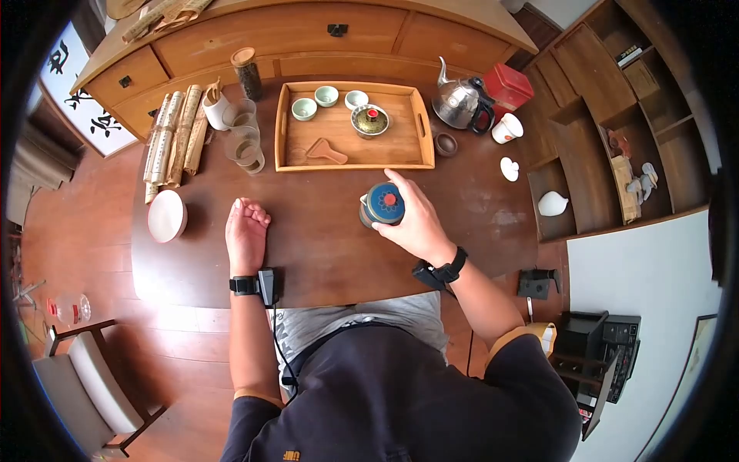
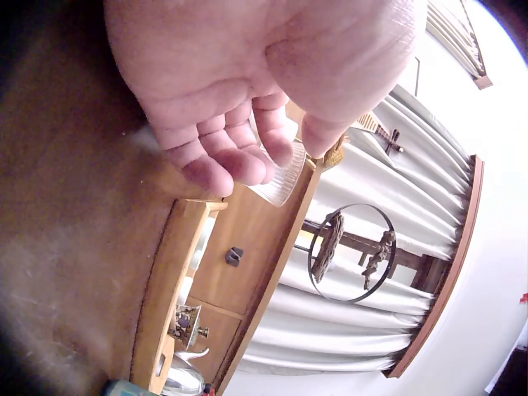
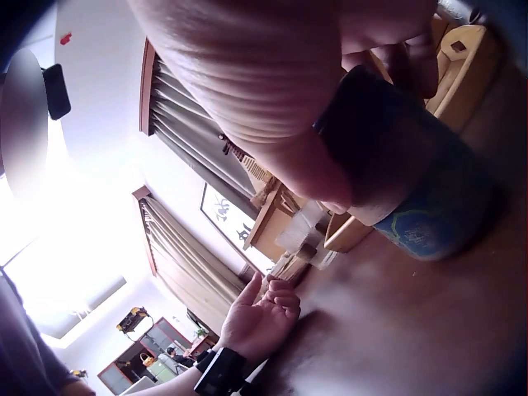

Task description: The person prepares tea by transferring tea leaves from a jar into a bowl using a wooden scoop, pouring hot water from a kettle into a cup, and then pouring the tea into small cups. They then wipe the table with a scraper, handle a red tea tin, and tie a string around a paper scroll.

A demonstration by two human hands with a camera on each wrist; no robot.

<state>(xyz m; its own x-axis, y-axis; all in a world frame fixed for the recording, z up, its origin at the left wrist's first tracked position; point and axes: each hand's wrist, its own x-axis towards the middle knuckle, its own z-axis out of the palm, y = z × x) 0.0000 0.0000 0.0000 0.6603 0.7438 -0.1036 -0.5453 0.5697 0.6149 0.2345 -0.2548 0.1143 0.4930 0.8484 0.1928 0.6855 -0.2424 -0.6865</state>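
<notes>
My right hand [image 1: 419,223] grips a round blue tea canister [image 1: 375,212] from its right side, thumb at the near side and fingers round the far side. A flower pattern and a red centre mark its lid. In the right wrist view the canister [image 3: 441,219] stands close over the table, its upper part in shadow under the hand. My left hand [image 1: 247,231] lies palm up at the left, holding nothing, its fingers loosely curled. The left wrist view shows that palm [image 2: 247,91] and the bent fingers.
Beyond the hands stands a wooden tray [image 1: 369,164] with celadon cups, a lidded bowl [image 1: 371,121] and a wooden scoop [image 1: 327,152]. A kettle [image 1: 462,104], red box [image 1: 509,86] and white cup [image 1: 507,128] are at right. Glasses [image 1: 248,150], scrolls [image 1: 175,138] and a bowl [image 1: 167,216] stand left.
</notes>
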